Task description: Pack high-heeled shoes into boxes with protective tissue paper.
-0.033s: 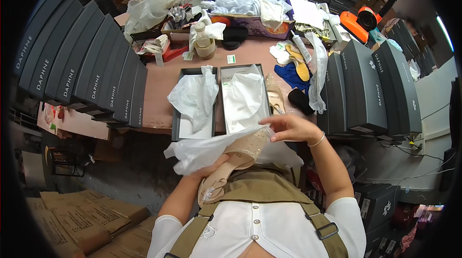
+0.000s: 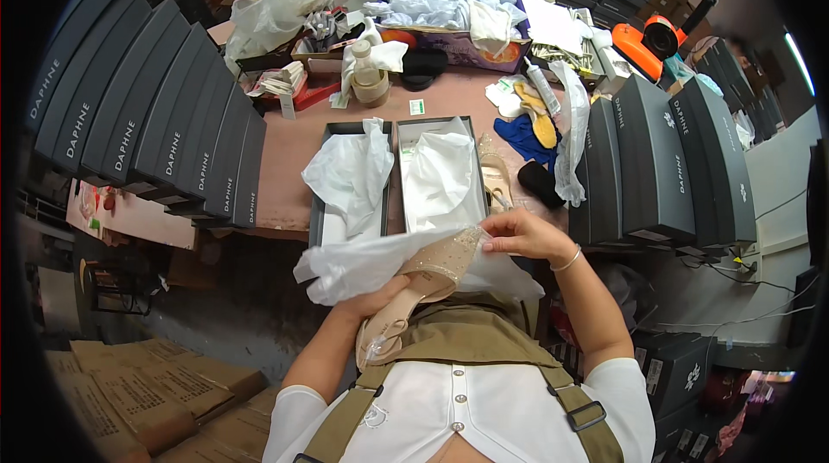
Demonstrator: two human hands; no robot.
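Observation:
A beige sandal [image 2: 442, 266] with a sparkling, studded toe strap is held in front of my waist, toe pointing up and to the right. My left hand [image 2: 376, 299] is closed around its middle from the left side. White tissue paper [image 2: 350, 266] lies behind the sandal and spreads out on both sides of it. At the toe, my right hand [image 2: 527, 237] has thumb and fingers closed on the edge of the sandal; the tissue is right beside them. Beyond my hands, two open shoe boxes [image 2: 390, 187] lined with white tissue [image 2: 439, 178] stand on the table [image 2: 285, 152].
Dark shoe boxes stand in a row at the left [image 2: 164, 109] and another at the right [image 2: 648, 161]. Near the right row lie another sandal [image 2: 494, 171], a blue cloth [image 2: 522, 136] and a black pad [image 2: 541, 182]. A tissue-filled carton [image 2: 466, 47] sits behind.
My right hand has come slightly down and to the right. Its spread fingers have closed at the sandal's toe. My left hand keeps its hold.

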